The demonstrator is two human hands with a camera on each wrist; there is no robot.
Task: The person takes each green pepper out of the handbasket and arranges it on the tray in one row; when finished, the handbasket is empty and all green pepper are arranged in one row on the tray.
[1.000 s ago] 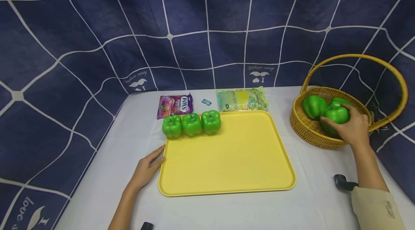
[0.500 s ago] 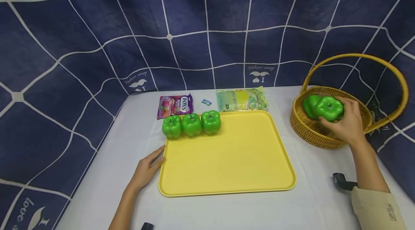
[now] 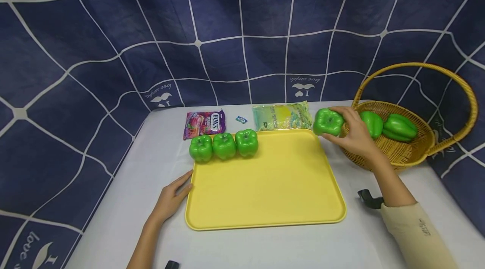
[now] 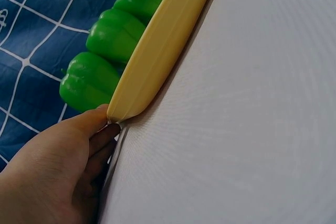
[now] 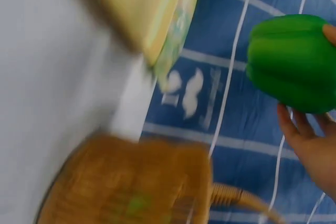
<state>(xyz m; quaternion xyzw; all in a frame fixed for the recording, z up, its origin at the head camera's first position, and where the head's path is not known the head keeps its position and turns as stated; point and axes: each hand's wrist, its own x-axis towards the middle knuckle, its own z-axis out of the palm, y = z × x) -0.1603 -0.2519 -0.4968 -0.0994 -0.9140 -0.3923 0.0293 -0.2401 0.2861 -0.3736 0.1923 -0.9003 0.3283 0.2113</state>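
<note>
In the head view my right hand [image 3: 355, 134] grips a green bell pepper [image 3: 328, 122] between thumb and fingers, above the far right corner of the yellow tray [image 3: 265, 193]. The right wrist view shows that bell pepper [image 5: 294, 64] held clear of the table. My left hand [image 3: 170, 197] touches the tray's left edge with its fingers fairly straight. Three more green bell peppers [image 3: 225, 145] stand in a row in the tray's far left corner. A wicker basket [image 3: 369, 156] on the right holds two bell peppers [image 3: 400, 127], partly behind my right hand.
Behind the tray lie a purple Fox's candy bag [image 3: 204, 124], a small blue wrapped candy [image 3: 241, 119] and a green-yellow packet [image 3: 283, 116]. The basket's tall handle [image 3: 470, 105] arches up at right. A blue checked cloth [image 3: 242, 62] hangs behind the white table [image 3: 235, 248].
My right hand has lifted one bell pepper out of the basket and carried it left to the tray's far right corner. The left hand has stayed at the tray's edge.
</note>
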